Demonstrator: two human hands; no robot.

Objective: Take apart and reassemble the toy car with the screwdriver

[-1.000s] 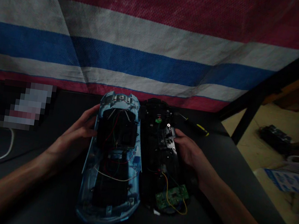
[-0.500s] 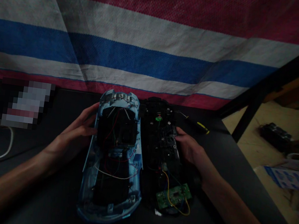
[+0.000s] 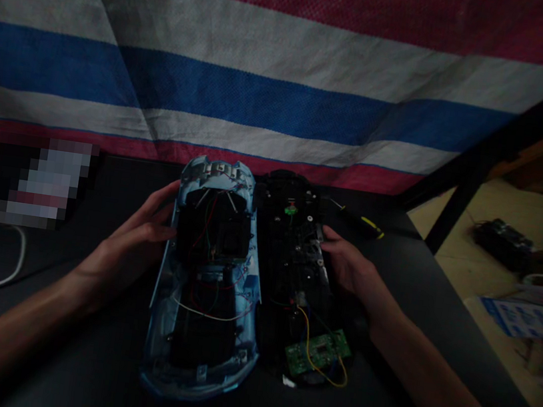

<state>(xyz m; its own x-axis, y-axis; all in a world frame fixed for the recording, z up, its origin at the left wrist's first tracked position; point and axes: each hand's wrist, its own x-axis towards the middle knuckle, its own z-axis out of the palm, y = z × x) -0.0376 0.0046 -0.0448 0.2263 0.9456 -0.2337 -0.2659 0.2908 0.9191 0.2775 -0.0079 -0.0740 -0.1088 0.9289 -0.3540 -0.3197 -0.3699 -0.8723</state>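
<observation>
A light-blue toy car body shell lies upside down on the dark table, its inside showing black parts and thin wires. My left hand grips its left side, with the fingertips partly hidden behind the edge. Close along the shell's right side is the black toy car chassis. A green circuit board with a looped yellow wire rests at the chassis's near end. My right hand holds the chassis by its right side, thumb and fingers partly hidden.
Beyond the chassis, a black-and-yellow screwdriver lies on the table. A white cable curves at the left near a pixelated item. A striped tarp hangs behind. On the floor at right sits a dark object.
The view has shifted slightly, so the backdrop and table sit a little higher in the picture. Both hands keep their places on the shell and chassis.
</observation>
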